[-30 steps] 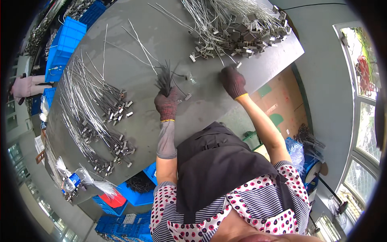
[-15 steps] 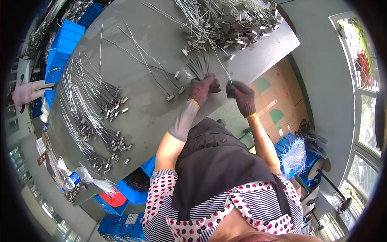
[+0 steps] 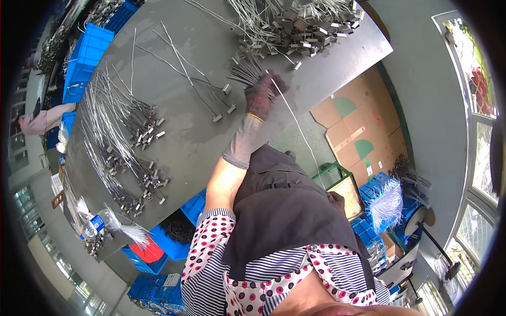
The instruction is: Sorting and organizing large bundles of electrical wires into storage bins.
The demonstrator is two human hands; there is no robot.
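My left hand (image 3: 262, 95), in a dark red glove with a grey sleeve, is shut on a fanned bundle of thin dark wires (image 3: 246, 70) above the grey table (image 3: 205, 142). One thin pale wire (image 3: 298, 128) runs taut from that bundle down past the table's edge toward my right side. My right hand (image 3: 335, 200) shows only as a bit of dark glove beside my black apron, at the wire's lower end. A heap of wires with small metal end blocks (image 3: 300, 26) lies just beyond the left hand.
Long rows of wires with metal blocks (image 3: 124, 145) cover the table's left side, and a few loose wires (image 3: 195, 79) lie mid-table. Blue crates (image 3: 87, 50) stand far left. Cardboard sheets (image 3: 358, 126) lie on the floor. A water bottle (image 3: 95, 225) lies nearby. Another person's sleeve (image 3: 42, 121) shows at left.
My right hand has drawn away from the bundle, down to my side, pulling a single wire out long. The left hand has stayed at the bundle and kept its hold.
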